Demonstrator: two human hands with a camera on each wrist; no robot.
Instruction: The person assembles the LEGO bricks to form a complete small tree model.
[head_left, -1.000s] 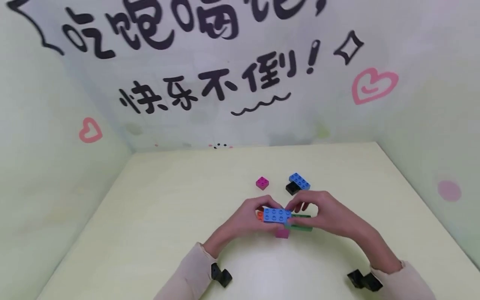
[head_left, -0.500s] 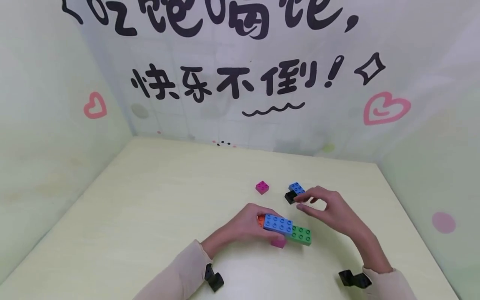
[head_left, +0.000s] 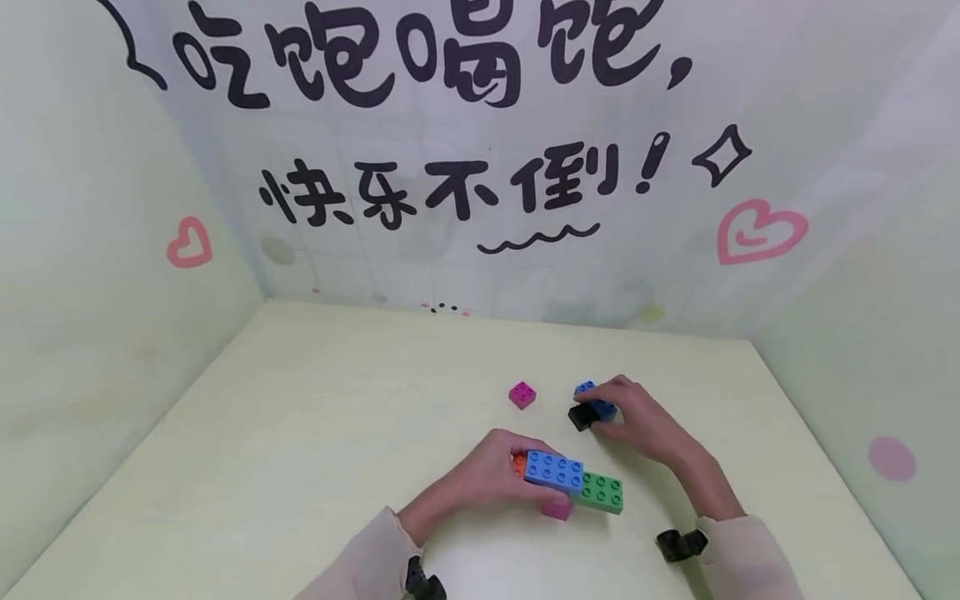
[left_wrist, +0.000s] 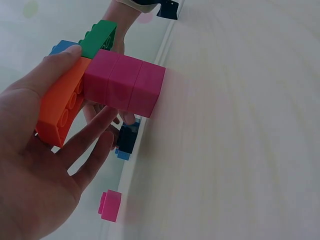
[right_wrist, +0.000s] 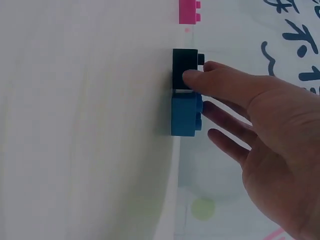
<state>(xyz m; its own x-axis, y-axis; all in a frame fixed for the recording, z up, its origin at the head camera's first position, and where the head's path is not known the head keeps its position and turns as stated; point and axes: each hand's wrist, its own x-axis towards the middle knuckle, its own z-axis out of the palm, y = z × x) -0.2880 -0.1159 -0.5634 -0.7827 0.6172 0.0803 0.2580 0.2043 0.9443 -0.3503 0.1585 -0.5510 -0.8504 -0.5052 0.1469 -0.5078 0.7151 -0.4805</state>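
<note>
My left hand [head_left: 491, 475] grips a built piece of toy building bricks, held above the table. On top of it sits a blue brick [head_left: 553, 472], with a green brick [head_left: 602, 492] sticking out to the right. The left wrist view shows the orange brick [left_wrist: 62, 107] under my thumb and a column of pink bricks [left_wrist: 122, 82] below. Farther back, my right hand [head_left: 641, 423] pinches a black brick [right_wrist: 184, 70], thumb on its near side. A second blue brick [right_wrist: 183, 115] stands against the black one, partly hidden by my fingers in the head view.
A loose pink brick [head_left: 522, 395] lies on the pale table [head_left: 337, 400], left of the black one. Light walls with black writing [head_left: 457, 187] and pink hearts enclose the table at the back and sides.
My right hand has left the built piece and reached back to the black brick, where its fingers have closed. The left hand keeps holding the built piece.
</note>
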